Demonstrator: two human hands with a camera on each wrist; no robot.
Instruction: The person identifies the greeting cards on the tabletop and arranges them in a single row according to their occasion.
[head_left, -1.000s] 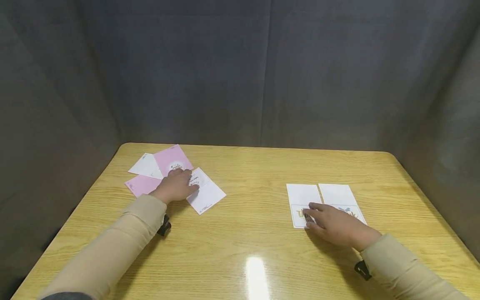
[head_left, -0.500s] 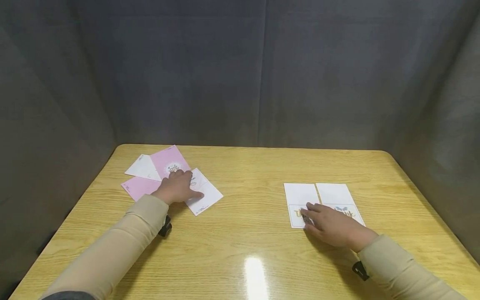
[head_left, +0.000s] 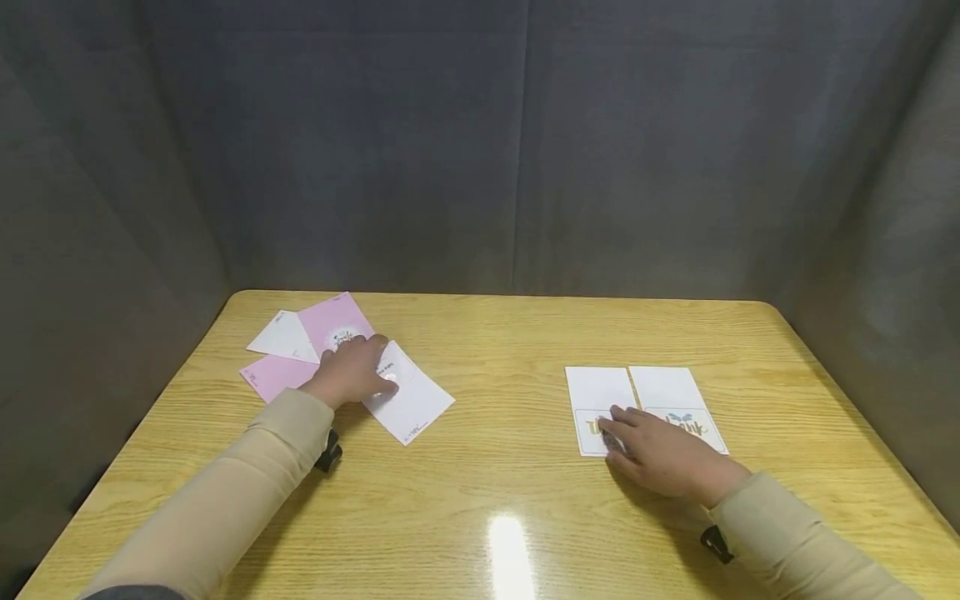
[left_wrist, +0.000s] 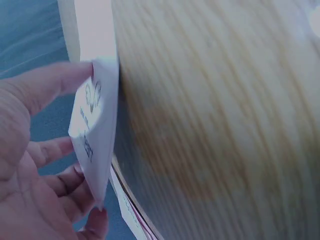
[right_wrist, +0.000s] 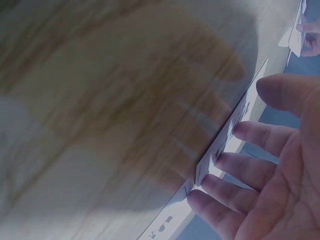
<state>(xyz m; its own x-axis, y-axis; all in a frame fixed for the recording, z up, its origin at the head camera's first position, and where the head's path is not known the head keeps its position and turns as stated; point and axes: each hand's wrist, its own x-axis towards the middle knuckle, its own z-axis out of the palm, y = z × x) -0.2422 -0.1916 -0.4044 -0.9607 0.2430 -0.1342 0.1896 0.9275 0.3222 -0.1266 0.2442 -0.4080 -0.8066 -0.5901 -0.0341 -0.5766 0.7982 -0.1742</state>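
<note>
My left hand (head_left: 348, 372) pinches a white greeting card (head_left: 412, 404) with small lettering, at the near right of a loose card pile. In the left wrist view the thumb presses on the face of this card (left_wrist: 97, 117) while the other fingers lie along its far edge, and the card is tilted. A pink card (head_left: 330, 321) with a round printed badge lies just beyond the hand. My right hand (head_left: 667, 454) rests with relaxed, spread fingers on a white card (head_left: 600, 387) with gold lettering. Its palm partly covers a similar card (head_left: 667, 387) beside it.
Another white card (head_left: 283, 335) and a second pink card (head_left: 275, 377) overlap in the pile at left. Bare wooden table (head_left: 487, 442) lies between the two groups. Grey cloth (head_left: 375, 167) hangs behind and at both sides.
The white card under my left hand has slid a little toward the near right, away from the pile, and the left thumb has drawn inward. My right hand has hardly moved.
</note>
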